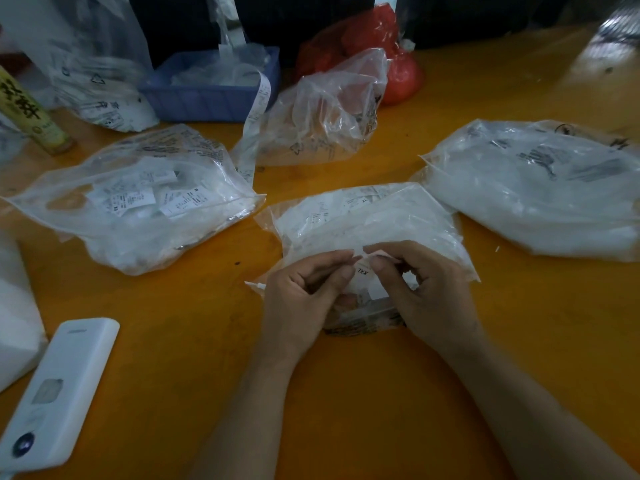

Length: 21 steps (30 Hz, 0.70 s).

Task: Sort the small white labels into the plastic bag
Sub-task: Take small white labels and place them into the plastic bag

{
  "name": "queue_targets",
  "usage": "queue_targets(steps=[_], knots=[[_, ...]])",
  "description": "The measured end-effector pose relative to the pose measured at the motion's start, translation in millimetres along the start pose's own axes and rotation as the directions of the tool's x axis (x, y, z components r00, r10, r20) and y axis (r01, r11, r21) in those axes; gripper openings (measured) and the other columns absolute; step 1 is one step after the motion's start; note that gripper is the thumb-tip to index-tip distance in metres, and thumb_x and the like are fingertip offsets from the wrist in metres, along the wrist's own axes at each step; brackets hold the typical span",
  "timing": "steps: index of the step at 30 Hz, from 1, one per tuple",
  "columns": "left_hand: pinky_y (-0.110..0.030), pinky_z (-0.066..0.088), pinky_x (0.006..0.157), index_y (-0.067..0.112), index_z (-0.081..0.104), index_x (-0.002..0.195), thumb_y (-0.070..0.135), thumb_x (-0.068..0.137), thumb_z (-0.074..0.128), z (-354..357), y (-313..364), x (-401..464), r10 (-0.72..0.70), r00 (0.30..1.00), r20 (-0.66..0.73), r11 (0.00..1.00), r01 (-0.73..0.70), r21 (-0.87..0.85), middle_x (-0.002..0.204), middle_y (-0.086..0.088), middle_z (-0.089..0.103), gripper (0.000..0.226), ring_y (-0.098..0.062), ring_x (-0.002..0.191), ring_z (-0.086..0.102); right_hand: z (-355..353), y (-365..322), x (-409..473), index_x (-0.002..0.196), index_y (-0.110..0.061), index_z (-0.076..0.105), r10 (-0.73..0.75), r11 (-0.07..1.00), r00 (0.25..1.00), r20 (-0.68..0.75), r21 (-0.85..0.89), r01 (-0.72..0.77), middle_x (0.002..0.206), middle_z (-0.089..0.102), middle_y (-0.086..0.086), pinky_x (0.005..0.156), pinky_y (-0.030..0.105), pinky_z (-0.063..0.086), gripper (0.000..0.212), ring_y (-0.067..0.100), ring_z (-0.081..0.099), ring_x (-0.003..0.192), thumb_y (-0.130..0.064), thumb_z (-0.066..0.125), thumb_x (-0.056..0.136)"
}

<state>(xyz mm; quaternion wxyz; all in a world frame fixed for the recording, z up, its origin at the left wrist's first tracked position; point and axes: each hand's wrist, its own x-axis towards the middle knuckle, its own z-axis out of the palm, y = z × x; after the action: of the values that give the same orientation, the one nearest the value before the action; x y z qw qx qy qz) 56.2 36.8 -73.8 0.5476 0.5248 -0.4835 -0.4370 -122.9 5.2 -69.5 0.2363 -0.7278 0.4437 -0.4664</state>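
I pinch a white label [363,273] between my left hand [304,289] and right hand [426,292], over the bag [363,220]; next I must find its opening.

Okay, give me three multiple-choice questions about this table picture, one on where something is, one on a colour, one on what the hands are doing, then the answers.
1. Where is the blue basket?
A. at the far side of the table, left of the red bag
B. under the hands
C. at the near right corner

2. What colour is the table?
A. grey
B. orange-yellow
C. green

3. What are the two hands doing?
A. lying flat on the table
B. pinching a small white label together
C. lifting the basket

Answers:
1 A: it stands at the back, with the red bag to its right.
2 B: the bare top is orange-yellow.
3 B: the left hand and right hand pinch the label over a plastic bag.
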Motion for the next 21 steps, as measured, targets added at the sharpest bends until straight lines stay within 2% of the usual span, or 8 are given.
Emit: queue_targets(steps=[2,4,6,10,13,16,18,21], knots=[[-0.029,0.066,0.062,0.039,0.081,0.109,0.034,0.087,0.079,0,-1,0,-0.029,1.000,-0.002,1.000,0.029,-0.007,0.101,0.011,0.082,0.023,-0.016,0.080,0.081,1,1,-1,0.123,-0.024,0.065,0.049,0.999,0.997,-0.053,0.015,-0.048,0.097,0.068,-0.016,0.073,0.010,0.052,0.028,0.000,0.067,0.087,-0.026,0.066,0.095],[-0.031,0.066,0.061,0.040,0.081,0.109,0.037,0.086,0.078,-1,-1,0,-0.041,0.999,-0.007,0.999,0.041,-0.007,0.101,0.011,0.082,0.023,-0.016,0.080,0.081,3,2,-1,0.117,-0.025,0.064,0.085,0.996,0.993,-0.081,0.027,-0.083,0.095,0.066,-0.020,0.071,0.009,0.052,0.024,-0.001,0.067,0.085,-0.022,0.069,0.094],[-0.028,0.065,0.061,0.042,0.082,0.106,0.039,0.086,0.078,-1,-1,0,-0.030,0.999,-0.012,1.000,0.030,0.003,0.101,0.012,0.082,0.021,-0.012,0.087,0.080,4,1,-2,0.108,-0.024,0.068,0.058,0.998,0.998,-0.037,0.016,-0.058,0.094,0.067,-0.022,0.071,0.011,0.053,0.015,-0.002,0.067,0.085,-0.025,0.067,0.094],[-0.025,0.063,0.058,0.046,0.082,0.104,0.041,0.087,0.077,-1,0,0,-0.027,0.999,-0.028,1.000,0.027,-0.001,0.100,0.013,0.082,0.018,-0.010,0.088,0.080,3,-3,-2,0.108,-0.025,0.072,-0.026,0.999,0.998,0.064,0.032,0.024,0.094,0.070,-0.018,0.070,0.015,0.055,0.021,0.001,0.068,0.084,-0.038,0.065,0.093],[-0.023,0.063,0.063,0.045,0.081,0.107,0.041,0.089,0.076,-1,0,1,-0.010,1.000,-0.027,1.000,0.011,0.021,0.103,0.013,0.082,0.019,-0.009,0.094,0.079,4,-1,-2,0.103,-0.024,0.072,-0.030,0.999,0.998,0.064,-0.018,0.031,0.091,0.068,-0.019,0.071,0.019,0.056,0.015,0.001,0.067,0.081,-0.024,0.075,0.089],[-0.023,0.063,0.064,0.038,0.080,0.109,0.045,0.085,0.078,0,2,1,-0.009,0.999,-0.039,0.998,0.011,0.067,0.102,0.014,0.081,0.024,-0.008,0.090,0.079,4,2,-3,0.100,-0.021,0.072,0.033,0.999,0.999,-0.030,0.040,-0.031,0.092,0.071,-0.018,0.074,0.018,0.056,0.014,0.003,0.069,0.085,-0.014,0.075,0.088],[-0.022,0.062,0.062,0.038,0.078,0.109,0.037,0.087,0.079,0,4,1,-0.014,0.999,-0.042,0.995,0.018,0.102,0.099,0.013,0.081,0.022,-0.011,0.082,0.079,0,3,-1,0.099,-0.025,0.071,0.104,0.989,0.988,-0.112,0.118,-0.091,0.091,0.072,-0.018,0.073,0.013,0.054,0.014,0.005,0.070,0.086,-0.017,0.075,0.088],[-0.020,0.060,0.059,0.041,0.075,0.110,0.024,0.094,0.078,-3,11,0,0.024,0.998,-0.063,0.976,-0.010,0.217,0.100,0.016,0.080,0.024,-0.009,0.079,0.078,-2,6,0,0.101,-0.027,0.070,0.184,0.973,0.976,-0.116,0.159,-0.165,0.093,0.073,-0.019,0.071,0.014,0.055,0.012,0.005,0.071,0.085,-0.022,0.072,0.091]])
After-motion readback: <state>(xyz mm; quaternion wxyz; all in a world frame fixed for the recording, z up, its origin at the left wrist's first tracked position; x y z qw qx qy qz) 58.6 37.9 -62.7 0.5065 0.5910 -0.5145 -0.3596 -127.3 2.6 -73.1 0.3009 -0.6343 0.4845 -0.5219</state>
